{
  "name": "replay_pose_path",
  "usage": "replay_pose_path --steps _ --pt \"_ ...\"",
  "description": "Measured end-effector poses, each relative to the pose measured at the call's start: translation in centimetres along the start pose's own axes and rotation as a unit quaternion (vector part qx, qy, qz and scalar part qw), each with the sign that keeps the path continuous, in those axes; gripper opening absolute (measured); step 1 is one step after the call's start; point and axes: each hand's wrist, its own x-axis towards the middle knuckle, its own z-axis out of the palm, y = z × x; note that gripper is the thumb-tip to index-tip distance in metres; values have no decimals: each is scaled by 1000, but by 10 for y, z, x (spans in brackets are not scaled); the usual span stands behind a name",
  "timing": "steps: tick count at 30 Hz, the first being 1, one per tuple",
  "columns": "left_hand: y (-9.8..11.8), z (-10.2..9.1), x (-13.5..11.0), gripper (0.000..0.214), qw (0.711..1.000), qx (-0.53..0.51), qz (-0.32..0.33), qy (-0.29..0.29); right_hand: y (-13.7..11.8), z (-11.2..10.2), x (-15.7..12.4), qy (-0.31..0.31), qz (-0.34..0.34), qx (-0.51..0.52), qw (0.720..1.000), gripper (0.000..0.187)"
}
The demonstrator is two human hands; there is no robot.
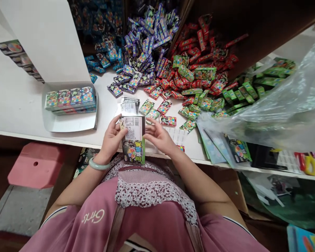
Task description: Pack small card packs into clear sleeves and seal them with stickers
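My left hand (114,137) grips a flat printed box (133,150) near the front edge of the table, with the thumb on its face and the fingers behind. The box has colourful lettering, a green side and a white label with a barcode. At its right edge is my right hand (161,137), fingers apart and the thumb seemingly touching that edge. Just beyond lie flat label pieces (129,106), small green packs (146,107) and small red packs (168,120).
Heaps of blue packs (105,56), purple packs (147,45) and red packs (199,45) fill the back. An open white carton (69,123) holding packs stands at left. Clear plastic (278,105) and yellow-and-red scissors (310,163) lie at right. A pink stool (35,164) is below left.
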Motion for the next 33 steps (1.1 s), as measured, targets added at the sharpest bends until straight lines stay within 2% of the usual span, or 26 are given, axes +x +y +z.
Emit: replay_pose_path --steps 2,4,8,10,11,13,16,18,22,24,29,31,33 --pt "0 -1 -3 73 1000 9 14 -22 -7 -1 1 37 -26 -21 999 70" --pt "3 -3 -4 76 999 24 30 -35 -12 -1 0 45 -43 -53 997 68" --pt "20 -6 -8 43 992 83 41 -82 -19 -5 -7 -13 -79 -102 992 41" --pt "31 -4 -10 21 987 133 67 -62 -26 -7 -10 -27 -104 -130 986 24" --pt "37 -1 -11 16 984 152 83 -44 -30 -7 -11 -23 -117 -142 983 18" --pt "48 6 -12 20 981 163 99 -16 -39 -7 -11 -5 -136 -149 979 16" --pt "58 14 -12 19 990 123 66 -24 -48 -4 -8 21 -121 -95 988 15" --pt "61 16 -11 22 991 119 45 -30 -50 -2 -6 31 -98 -73 992 21" --pt "65 17 -10 9 988 133 79 -28 -50 -2 -7 29 -136 -139 981 7" --pt "68 18 -8 5 988 125 83 -19 -53 -1 -7 13 -153 -153 976 12" --pt "76 22 -1 10 991 129 18 3 -64 2 0 12 -76 -99 992 20" --pt "79 20 0 10 992 127 14 -16 -68 2 2 -6 -62 -96 993 20" --pt "82 15 0 10 990 129 26 -58 -71 0 1 -30 -72 -115 990 19"
